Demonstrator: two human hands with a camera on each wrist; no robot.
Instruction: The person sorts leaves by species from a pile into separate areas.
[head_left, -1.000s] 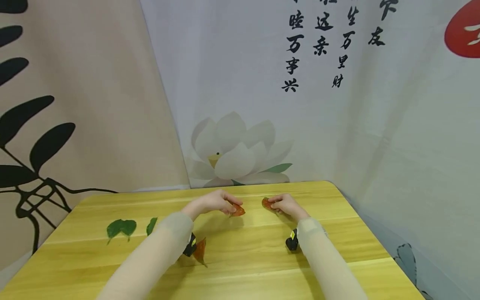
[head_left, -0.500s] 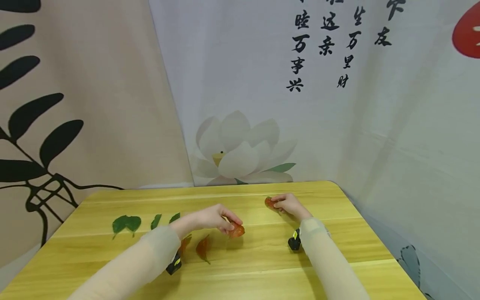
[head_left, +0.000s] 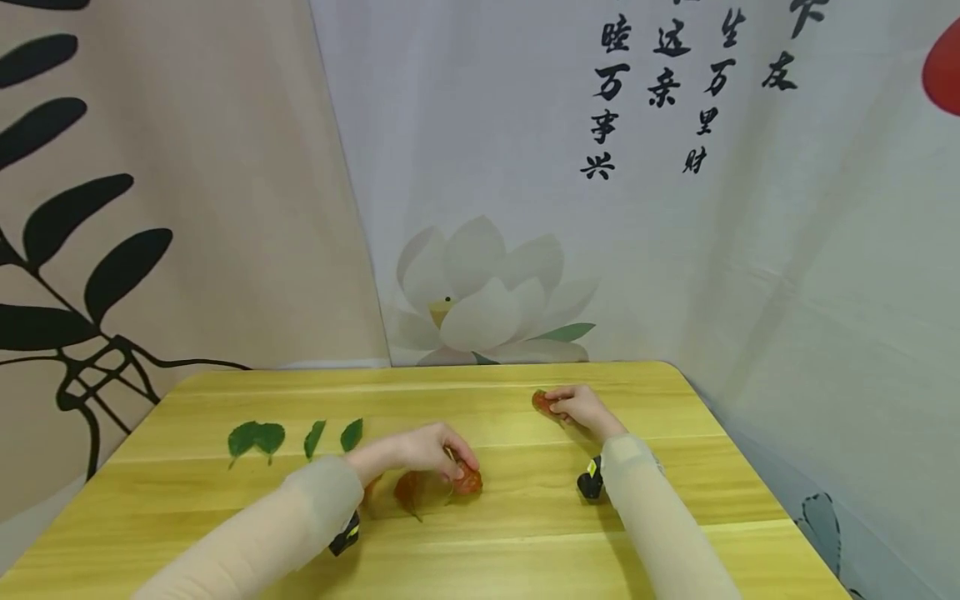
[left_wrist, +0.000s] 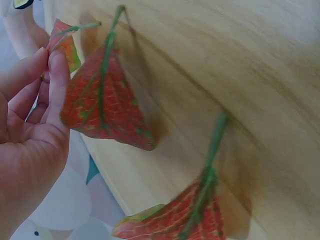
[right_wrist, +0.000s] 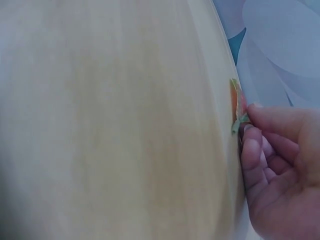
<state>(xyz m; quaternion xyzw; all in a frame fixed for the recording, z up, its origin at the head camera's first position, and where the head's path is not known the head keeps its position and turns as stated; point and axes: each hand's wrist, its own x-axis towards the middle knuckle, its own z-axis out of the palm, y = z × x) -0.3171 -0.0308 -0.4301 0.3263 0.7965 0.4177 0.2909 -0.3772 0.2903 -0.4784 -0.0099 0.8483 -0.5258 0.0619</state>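
Note:
My left hand (head_left: 427,450) pinches a red leaf (head_left: 468,481) low over the table, thumb and fingertips on it. In the left wrist view the held leaf (left_wrist: 65,45) shows its green stem and a yellow-green edge. Beside it lie two more red leaves: one (head_left: 408,492) in a row to its left, the other (head_left: 370,492) partly hidden by my left wrist. Near the far edge, my right hand (head_left: 581,407) pinches another reddish leaf (head_left: 542,402) by its end. The right wrist view shows that leaf (right_wrist: 236,102) between thumb and fingers.
Several green leaves lie on the left of the wooden table (head_left: 525,542): a touching pair (head_left: 257,437), a narrow one (head_left: 314,437) and another (head_left: 352,434). A hanging cloth (head_left: 480,167) with printed flower and writing stands behind the far edge.
My left hand has brought its red leaf from near the far edge toward me, down beside the other red leaves. The right hand stays nearly in place, still pinching its leaf.

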